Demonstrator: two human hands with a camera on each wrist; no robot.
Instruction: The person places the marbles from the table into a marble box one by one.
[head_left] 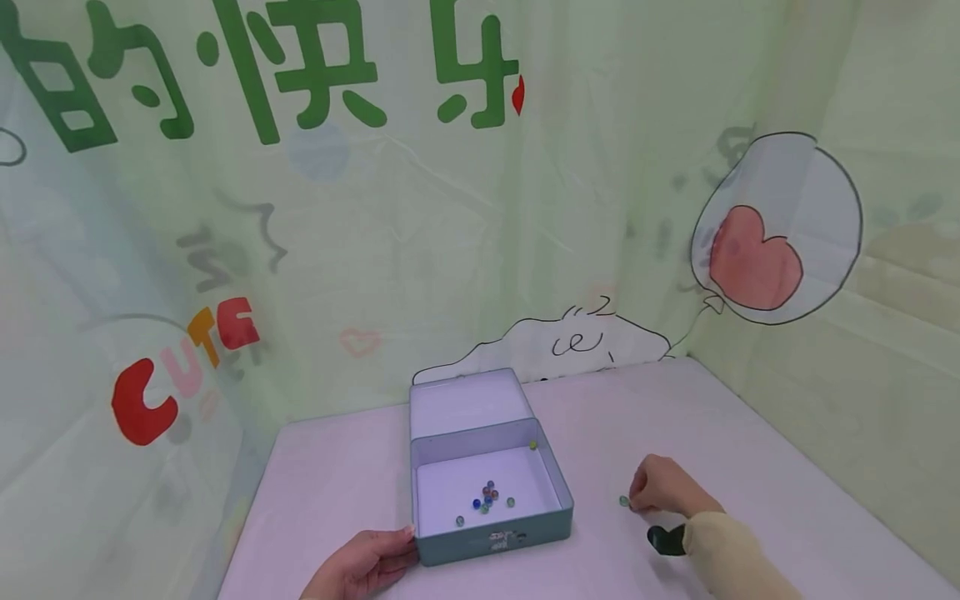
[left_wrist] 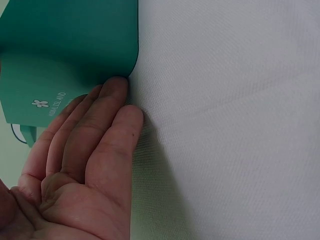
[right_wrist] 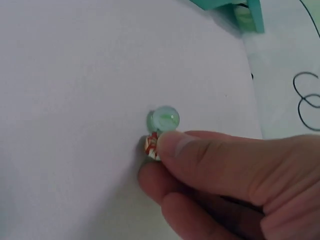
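Note:
My right hand [head_left: 666, 487] pinches a small red-and-white piece [right_wrist: 151, 146], apparently a marble, between thumb and index finger, just above the table surface. Right beside it lies a clear green glass marble [right_wrist: 166, 119], close to the thumb tip; this marble [head_left: 623, 501] also shows in the head view. On the left, my left hand [head_left: 366, 560] touches the front left corner of a teal tin box [head_left: 525, 533]. Its fingers [left_wrist: 100, 130] lie fairly straight against the box side in the left wrist view. Several coloured marbles [head_left: 487, 492] sit inside the box.
The box's hinged lid [head_left: 468, 404] is tipped back behind it. A yellow marble [head_left: 533, 446] rests in the box's far right corner. A white cloth covers the table [head_left: 330, 467], and a printed curtain [head_left: 450, 250] hangs along its back and sides.

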